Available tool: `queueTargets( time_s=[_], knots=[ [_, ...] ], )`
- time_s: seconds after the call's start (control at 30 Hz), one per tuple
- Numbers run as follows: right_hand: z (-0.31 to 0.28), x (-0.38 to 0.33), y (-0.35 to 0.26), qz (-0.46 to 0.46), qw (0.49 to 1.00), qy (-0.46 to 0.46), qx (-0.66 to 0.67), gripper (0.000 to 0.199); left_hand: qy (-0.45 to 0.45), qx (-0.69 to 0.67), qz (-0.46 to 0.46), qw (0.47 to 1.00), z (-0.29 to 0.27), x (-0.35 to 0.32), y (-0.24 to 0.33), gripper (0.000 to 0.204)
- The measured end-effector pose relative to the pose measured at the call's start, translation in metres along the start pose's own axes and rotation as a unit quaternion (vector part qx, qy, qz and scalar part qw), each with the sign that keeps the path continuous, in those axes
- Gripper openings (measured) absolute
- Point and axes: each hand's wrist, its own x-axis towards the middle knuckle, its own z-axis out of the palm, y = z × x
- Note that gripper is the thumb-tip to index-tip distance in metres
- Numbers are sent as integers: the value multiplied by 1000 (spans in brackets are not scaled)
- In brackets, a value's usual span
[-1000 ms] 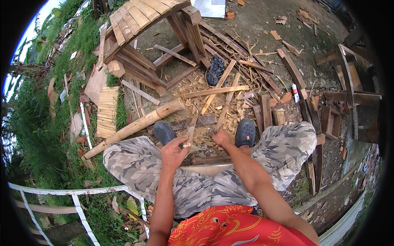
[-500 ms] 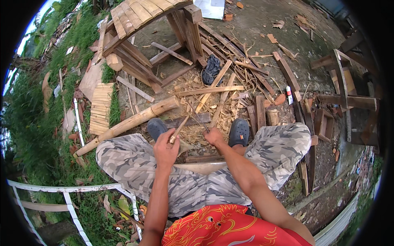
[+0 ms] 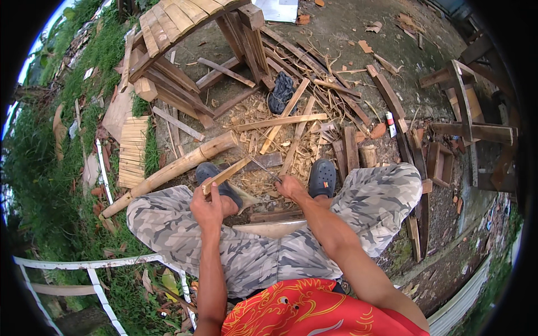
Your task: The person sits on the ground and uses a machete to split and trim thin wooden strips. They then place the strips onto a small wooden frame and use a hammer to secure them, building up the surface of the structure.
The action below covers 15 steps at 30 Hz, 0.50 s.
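Note:
My left hand (image 3: 208, 208) grips the near end of a thin bamboo strip (image 3: 227, 175) that slants up and away to the right. My right hand (image 3: 291, 187) is closed on the handle of a knife (image 3: 262, 168), whose narrow blade points up-left to the strip's far end. Both hands sit between my knees, above my two dark clogs (image 3: 322, 177). Pale shavings (image 3: 263, 120) cover the ground in front of my feet.
A thick bamboo pole (image 3: 168, 171) lies diagonally at the left. A slatted wooden frame (image 3: 185, 33) stands beyond, with loose slats and planks (image 3: 280, 122) scattered around. A stack of short strips (image 3: 131, 151) rests by the grass. Wooden stools (image 3: 465, 112) stand right. A white railing (image 3: 84, 263) runs at lower left.
The strip in my left hand has tilted further to the right, and the knife blade now meets its far end. My view has shifted slightly; both hands stay between my knees.

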Motion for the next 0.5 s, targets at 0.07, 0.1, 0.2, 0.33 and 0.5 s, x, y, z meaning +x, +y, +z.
queueTargets(
  time_s=[0.07, 0.1, 0.2, 0.33, 0.5],
  knots=[
    [1, 2, -2, 17, 1000, 9, 14, 39, -1, 16, 7, 1000, 0, 1, -3, 24],
    [1, 2, -3, 42, 999, 2, 5, 41, 5, -3, 23, 1000, 0, 1, -5, 24],
    [-3, 2, -4, 93, 994, -40, 35, 44, 4, -13, -20, 1000, 0, 3, -8, 24],
    [-6, -2, -11, 57, 996, 44, 60, 43, 7, 5, -9, 1000, 1, 5, -2, 22],
    [3, -2, -25, -45, 984, 95, 146, 42, 4, 78, 91, 993, 7, 8, 15, 20]
  ],
)
